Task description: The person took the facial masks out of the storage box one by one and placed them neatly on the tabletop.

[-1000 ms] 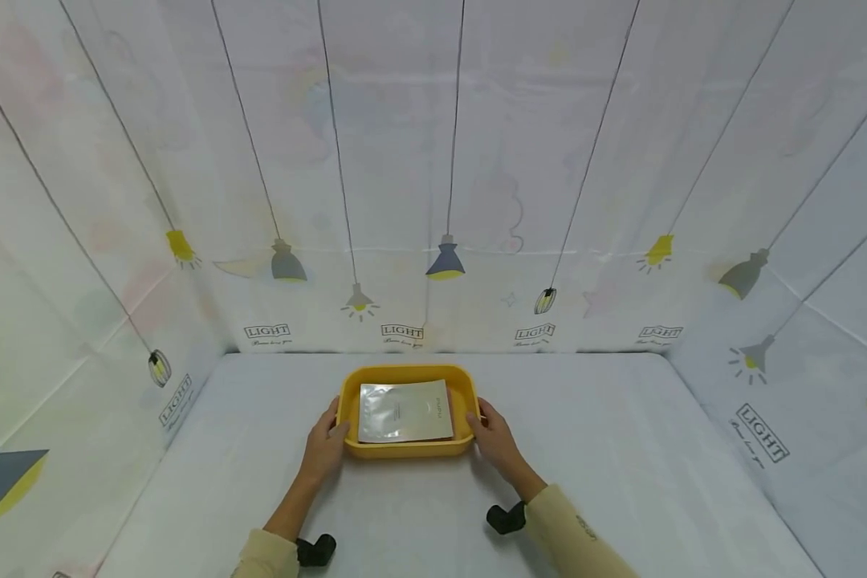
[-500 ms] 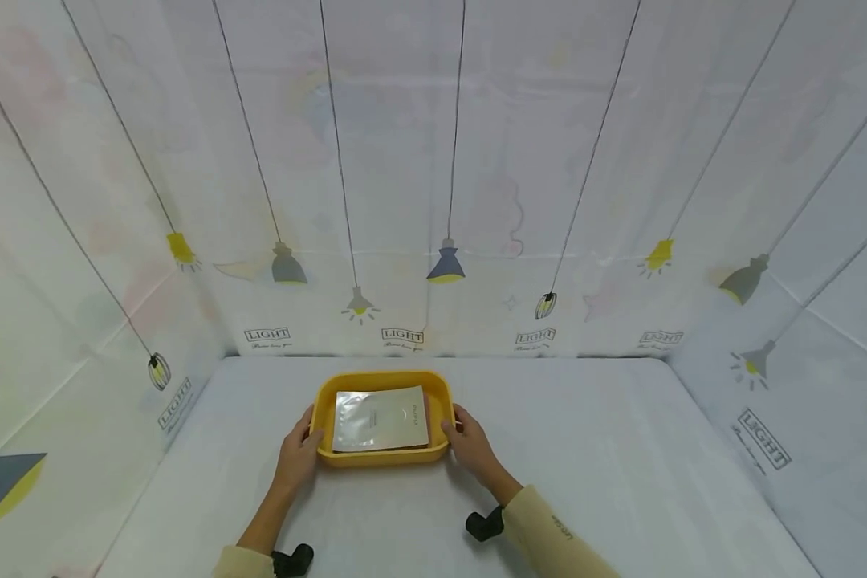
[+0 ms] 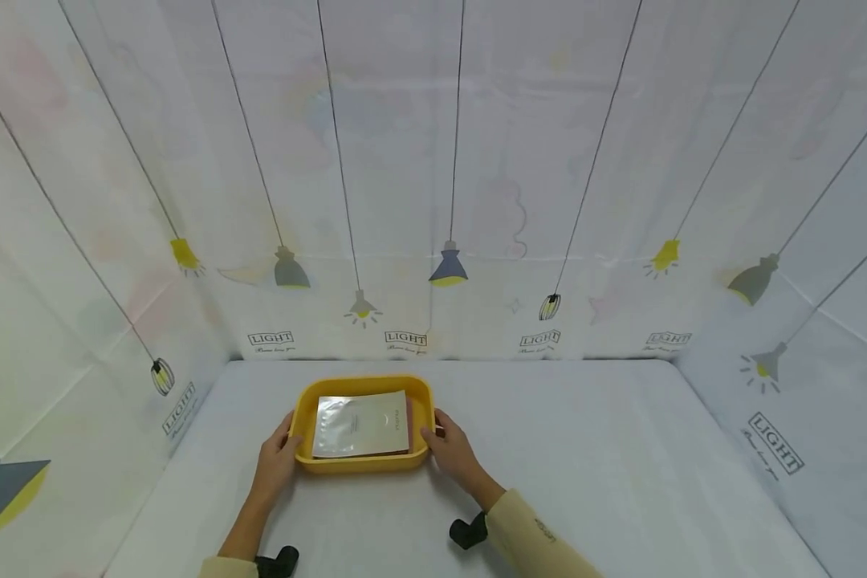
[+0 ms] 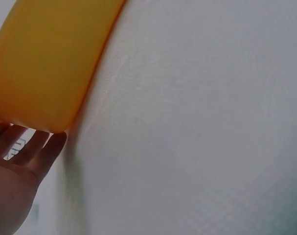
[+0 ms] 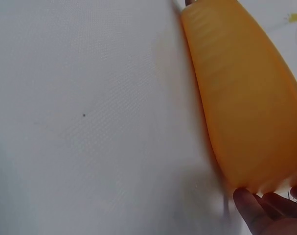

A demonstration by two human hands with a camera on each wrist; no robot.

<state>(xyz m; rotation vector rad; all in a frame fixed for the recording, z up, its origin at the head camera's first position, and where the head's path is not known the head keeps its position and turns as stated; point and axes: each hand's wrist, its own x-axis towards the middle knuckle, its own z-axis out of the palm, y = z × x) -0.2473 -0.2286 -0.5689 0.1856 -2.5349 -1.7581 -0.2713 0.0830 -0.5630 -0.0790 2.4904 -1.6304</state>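
Observation:
Both hands hold a yellow plastic tray [image 3: 364, 465], one at each short end. My left hand [image 3: 275, 463] grips its left end with the thumb at the rim; my right hand [image 3: 455, 454] does the same on the right. Inside the tray lies a flat, shiny silver-and-cream packet [image 3: 357, 425], with a pinkish edge showing beneath it. In the left wrist view, fingertips [image 4: 54, 146] touch the tray's outer wall [image 4: 53, 61]. The right wrist view shows fingertips [image 5: 243, 197] against the opposite end of the tray wall [image 5: 251, 107].
A white-covered table [image 3: 578, 466] extends around the tray. Behind it stands a pale backdrop [image 3: 491, 313] printed with hanging lamps, and similar panels flank both sides. Black devices [image 3: 468, 531] are worn at the wrists.
Both hands have moved the tray to the left across the table and slightly nearer to me, with the packet staying inside. The grip looks unchanged.

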